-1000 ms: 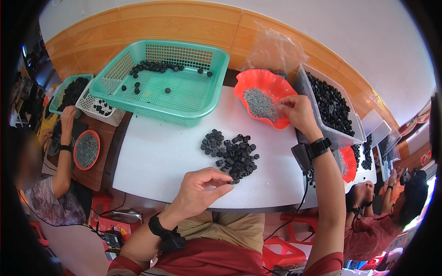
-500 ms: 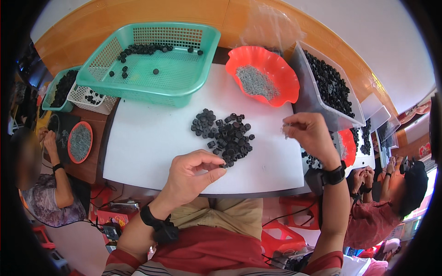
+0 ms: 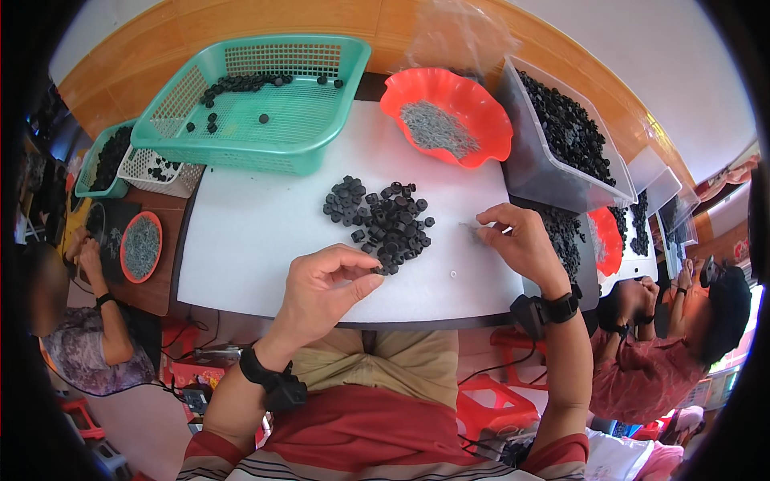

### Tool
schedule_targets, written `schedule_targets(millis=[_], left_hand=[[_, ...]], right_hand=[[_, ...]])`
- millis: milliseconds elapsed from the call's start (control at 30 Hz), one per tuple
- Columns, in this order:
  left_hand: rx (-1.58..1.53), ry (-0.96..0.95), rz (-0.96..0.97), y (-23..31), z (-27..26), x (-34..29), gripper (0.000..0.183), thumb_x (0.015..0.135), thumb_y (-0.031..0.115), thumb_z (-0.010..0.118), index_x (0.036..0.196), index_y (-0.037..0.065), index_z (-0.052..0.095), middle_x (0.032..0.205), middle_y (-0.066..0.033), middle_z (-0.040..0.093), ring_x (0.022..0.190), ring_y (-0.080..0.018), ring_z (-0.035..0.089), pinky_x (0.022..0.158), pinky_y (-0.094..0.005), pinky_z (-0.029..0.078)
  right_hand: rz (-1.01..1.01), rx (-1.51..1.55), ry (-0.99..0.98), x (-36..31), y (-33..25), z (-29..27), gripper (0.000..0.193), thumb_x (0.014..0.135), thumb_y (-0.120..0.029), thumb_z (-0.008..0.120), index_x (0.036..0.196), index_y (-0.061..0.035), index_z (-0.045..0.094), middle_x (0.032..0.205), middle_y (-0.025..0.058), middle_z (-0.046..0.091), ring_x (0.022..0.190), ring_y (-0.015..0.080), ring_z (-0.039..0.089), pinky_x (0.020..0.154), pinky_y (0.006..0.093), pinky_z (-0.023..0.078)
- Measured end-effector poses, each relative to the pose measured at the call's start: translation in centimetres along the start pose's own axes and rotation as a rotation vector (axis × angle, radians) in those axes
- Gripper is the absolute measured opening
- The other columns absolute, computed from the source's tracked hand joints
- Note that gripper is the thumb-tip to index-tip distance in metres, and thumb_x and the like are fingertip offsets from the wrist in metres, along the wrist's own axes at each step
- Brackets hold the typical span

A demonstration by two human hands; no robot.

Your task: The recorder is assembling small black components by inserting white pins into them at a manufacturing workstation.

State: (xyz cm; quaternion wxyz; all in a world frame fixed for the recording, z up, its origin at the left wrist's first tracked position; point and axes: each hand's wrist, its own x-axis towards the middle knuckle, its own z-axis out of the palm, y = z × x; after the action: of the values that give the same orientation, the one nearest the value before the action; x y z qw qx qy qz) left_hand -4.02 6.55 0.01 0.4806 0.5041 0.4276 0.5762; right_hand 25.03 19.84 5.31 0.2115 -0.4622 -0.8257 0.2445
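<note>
My left hand [image 3: 325, 290] is closed in a pinch at the near edge of a heap of small black knob-like parts [image 3: 395, 223]. Between its thumb and forefinger sits one small black part [image 3: 378, 268], mostly covered by the fingertips. To the right of the heap, my right hand [image 3: 525, 244] hovers over the white table, thumb and forefinger pinched on a few thin silver metal pieces [image 3: 468, 232]. They are too small and blurred to name. A tiny pale ring [image 3: 453, 274] lies on the white table top [image 3: 265, 240] between my hands.
A green basket [image 3: 233, 152] with some black parts stands back left. Behind the heap is a red scalloped bowl [image 3: 499, 156] of silver metal pieces. A clear bin [image 3: 541, 164] full of black parts stands right. Co-workers sit left and right, their hands [image 3: 91, 258] busy.
My right hand has come nearer to me and leftward, toward the heap, with the silver pieces in its fingers. The left hand keeps its pinch beside the heap. The whole view has shifted slightly.
</note>
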Motion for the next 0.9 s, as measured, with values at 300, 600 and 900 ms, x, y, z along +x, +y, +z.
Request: schedule_targets(millis=[300, 600, 900], left_hand=[[0.042, -0.015, -0.011, -0.2, 0.1, 0.1, 0.018, 0.088, -0.003, 0.076, 0.105, -0.003, 0.071, 0.103, -0.0104, 0.072, 0.094, -0.0138, 0.066, 0.086, -0.0277, 0.054], [0.11, -0.014, 0.007, 0.0, 0.5, 0.0, 0.018, 0.087, -0.004, 0.076, 0.105, -0.003, 0.072, 0.102, -0.0083, 0.071, 0.091, -0.0115, 0.065, 0.083, -0.0257, 0.053], [0.173, -0.004, 0.022, -0.2, 0.8, -0.1, 0.018, 0.086, -0.004, 0.077, 0.104, -0.003, 0.072, 0.101, -0.0082, 0.071, 0.091, -0.0117, 0.065, 0.083, -0.0261, 0.054]], right_hand=[[0.021, 0.077, 0.099, -1.7, 1.7, 0.9, 0.019, 0.084, -0.004, 0.072, 0.102, 0.0024, 0.073, 0.098, 0.0141, 0.074, 0.077, 0.0241, 0.068, 0.072, 0.0331, 0.053], [0.014, 0.072, 0.121, -3.1, 1.4, 1.7, 0.021, 0.082, -0.002, 0.073, 0.103, 0.0015, 0.073, 0.094, 0.0128, 0.072, 0.072, 0.0227, 0.064, 0.069, 0.033, 0.052], [0.083, 0.258, 0.178, -4.1, 2.7, 2.4, 0.02, 0.086, -0.002, 0.074, 0.105, 0.0011, 0.073, 0.085, 0.007, 0.07, 0.075, 0.0122, 0.062, 0.07, 0.0276, 0.051]])
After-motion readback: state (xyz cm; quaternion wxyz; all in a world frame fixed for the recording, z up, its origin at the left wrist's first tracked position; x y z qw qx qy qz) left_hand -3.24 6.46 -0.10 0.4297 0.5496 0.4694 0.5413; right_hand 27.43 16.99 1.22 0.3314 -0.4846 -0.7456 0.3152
